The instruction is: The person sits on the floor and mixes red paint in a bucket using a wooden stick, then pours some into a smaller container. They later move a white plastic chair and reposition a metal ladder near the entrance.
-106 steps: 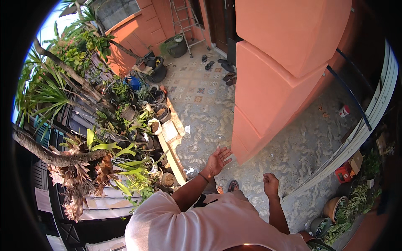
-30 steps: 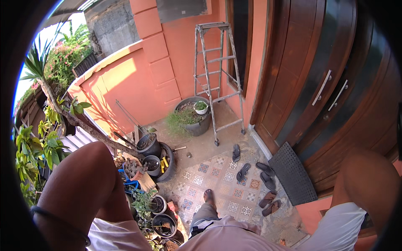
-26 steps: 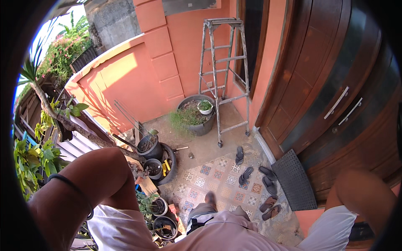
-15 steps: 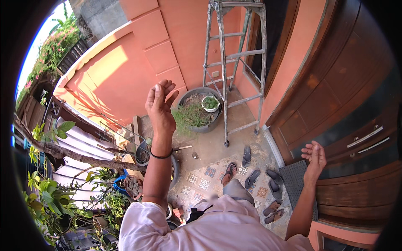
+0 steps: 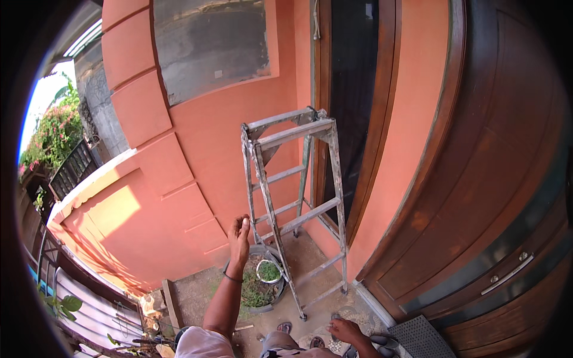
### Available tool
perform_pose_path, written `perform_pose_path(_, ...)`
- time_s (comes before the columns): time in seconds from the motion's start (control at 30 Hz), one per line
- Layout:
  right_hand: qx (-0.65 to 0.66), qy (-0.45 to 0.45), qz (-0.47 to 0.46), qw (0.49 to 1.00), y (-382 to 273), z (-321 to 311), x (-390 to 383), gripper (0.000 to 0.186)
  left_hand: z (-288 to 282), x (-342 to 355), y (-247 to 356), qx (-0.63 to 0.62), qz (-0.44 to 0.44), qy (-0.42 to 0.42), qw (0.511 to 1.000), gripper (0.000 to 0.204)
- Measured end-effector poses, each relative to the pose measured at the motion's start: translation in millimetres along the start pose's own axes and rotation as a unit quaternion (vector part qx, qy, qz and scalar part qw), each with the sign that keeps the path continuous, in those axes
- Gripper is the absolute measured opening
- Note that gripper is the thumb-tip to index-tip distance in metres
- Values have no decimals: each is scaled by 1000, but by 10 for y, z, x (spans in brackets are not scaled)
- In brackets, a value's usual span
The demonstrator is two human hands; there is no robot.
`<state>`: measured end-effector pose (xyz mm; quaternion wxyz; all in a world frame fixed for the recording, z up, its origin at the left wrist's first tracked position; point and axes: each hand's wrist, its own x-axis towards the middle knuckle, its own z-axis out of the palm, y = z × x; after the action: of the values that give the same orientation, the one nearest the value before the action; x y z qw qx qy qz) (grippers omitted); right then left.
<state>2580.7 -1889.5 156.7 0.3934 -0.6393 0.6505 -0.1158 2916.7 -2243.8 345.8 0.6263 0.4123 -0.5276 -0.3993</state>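
Note:
A paint-spattered metal stepladder (image 5: 271, 197) stands upright ahead of me with its legs spread. My left hand (image 5: 239, 237) is raised just left of the ladder's near left leg, its fingers loosely bent and nothing visible in them. Whether the fingertips touch the ladder cannot be told. A dark band circles that wrist. My right hand (image 5: 346, 332) hangs low on the right, below the ladder's foot, fingers loosely apart and holding nothing visible. Behind the left forearm sits a large round planter (image 5: 258, 307) with grass and a small white pot (image 5: 268, 271) inside.
An orange wall (image 5: 227, 137) with a grey panel rises behind the ladder. On the right stand a dark window and a large brown wooden door (image 5: 477, 197), with a dark mat (image 5: 421, 337) before it. Sandals lie near my feet. Corrugated sheets (image 5: 89, 304) and plants are at the left.
The view has tilted up and shifted, bringing the ladder's top into sight. I am closer to the ladder. Both hands now appear lower in the picture, the left one beside the ladder.

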Motion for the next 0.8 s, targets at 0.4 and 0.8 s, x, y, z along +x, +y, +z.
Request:
perform_pose_path(0.4,13,124,127,984,-707,-689,1329,49,882,384,-900,-222,-38,-191,955,36)
perform_pose_path(0.8,97,179,158,966,-965,-597,1574,47,963,311,-994,-213,-5,-162,963,27)
